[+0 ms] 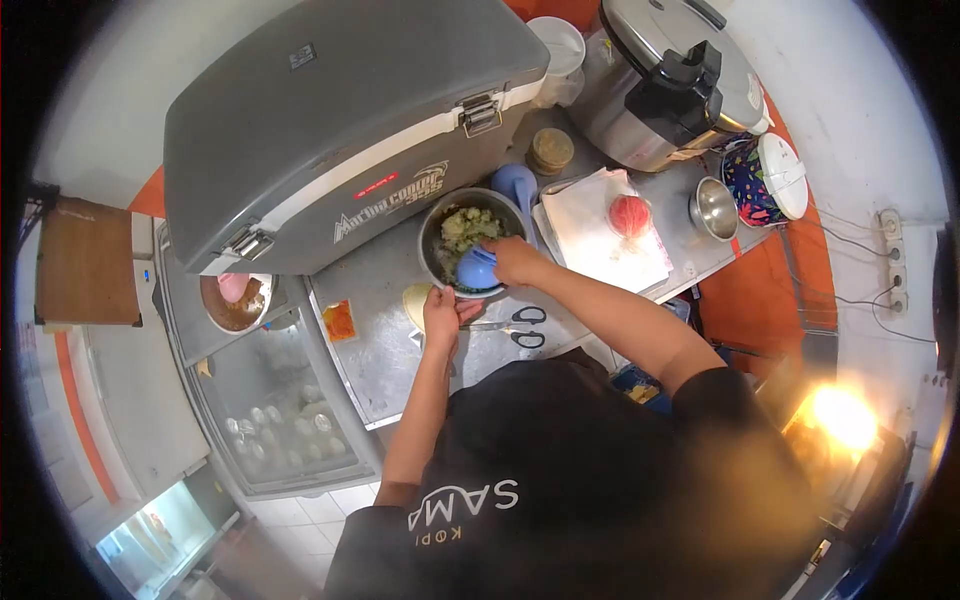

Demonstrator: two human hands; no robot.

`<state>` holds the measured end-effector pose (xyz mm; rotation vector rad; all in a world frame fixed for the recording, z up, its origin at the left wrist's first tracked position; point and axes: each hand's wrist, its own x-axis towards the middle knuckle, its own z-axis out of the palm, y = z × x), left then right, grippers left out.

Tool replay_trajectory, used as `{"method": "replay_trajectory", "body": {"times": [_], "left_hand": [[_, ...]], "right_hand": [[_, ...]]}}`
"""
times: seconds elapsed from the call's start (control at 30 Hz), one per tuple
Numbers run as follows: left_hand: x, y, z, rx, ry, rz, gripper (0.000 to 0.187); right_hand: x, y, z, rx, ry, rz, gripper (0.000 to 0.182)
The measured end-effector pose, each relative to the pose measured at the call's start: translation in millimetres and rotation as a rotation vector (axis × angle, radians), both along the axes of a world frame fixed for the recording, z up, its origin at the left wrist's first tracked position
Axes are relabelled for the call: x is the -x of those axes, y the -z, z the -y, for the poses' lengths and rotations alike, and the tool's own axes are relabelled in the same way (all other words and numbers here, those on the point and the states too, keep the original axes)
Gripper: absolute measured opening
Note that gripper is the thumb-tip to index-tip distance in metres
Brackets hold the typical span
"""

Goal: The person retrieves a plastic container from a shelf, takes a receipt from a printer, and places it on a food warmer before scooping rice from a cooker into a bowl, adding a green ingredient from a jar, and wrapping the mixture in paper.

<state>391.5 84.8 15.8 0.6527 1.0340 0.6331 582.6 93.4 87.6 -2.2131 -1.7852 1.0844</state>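
Note:
A metal bowl (pixel 428 238) on the steel counter holds a pale, green-flecked food mix (pixel 468 228). Inside it, my right hand (pixel 518 262) grips a blue ladle (pixel 478 269), its rounded end down against the mix. My left hand (pixel 450 310) is at the bowl's near side, steadying it, some fingers hidden beneath. A second blue ladle (pixel 515 184) lies just beyond the bowl. Close to my left hand are black-handled scissors (pixel 528 328) and a round pale yellowish thing (pixel 416 302), partly covered by the hand.
A large grey cooler (pixel 360 130) stands behind the bowl. To the right are paper sheets (pixel 590 225) with a red ball-like bundle (pixel 629 215), a small metal bowl (pixel 714 209) and a rice cooker (pixel 650 110). An orange-filled packet (pixel 339 320) and another bowl (pixel 238 318) lie left.

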Motion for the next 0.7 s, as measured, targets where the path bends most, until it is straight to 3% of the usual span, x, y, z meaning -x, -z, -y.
{"method": "replay_trajectory", "body": {"times": [0.1, 0.2, 0.33, 0.5, 0.6, 0.7], "left_hand": [[-2.4, -5.8, 5.9, -0.007, -0.032, 0.035, 0.022], [-2.3, -7.1, -1.0, 0.005, -0.051, 0.017, 0.022], [-1.6, -10.8, -1.9, 0.019, -0.024, 0.038, 0.022], [-1.4, -11.4, 1.6, 0.041, -0.016, -0.037, 0.023], [2.2, -7.6, 5.6, -0.002, -0.004, 0.011, 0.023], [1.4, -8.4, 2.4, 0.028, -0.016, -0.036, 0.023]], "right_hand": [[-0.4, 38.7, -12.0, -0.216, 0.082, 0.063, 0.069], [8.1, -11.6, -1.5, -0.106, -0.124, 0.087, 0.065], [-3.7, 31.5, -5.6, -0.142, -0.013, 0.078, 0.061], [5.0, 8.9, -10.8, -0.254, 0.089, 0.110, 0.065], [20.1, 24.5, -8.3, -0.198, 0.127, 0.093, 0.069], [20.9, 30.3, -6.1, -0.090, 0.009, 0.176, 0.067]]}}
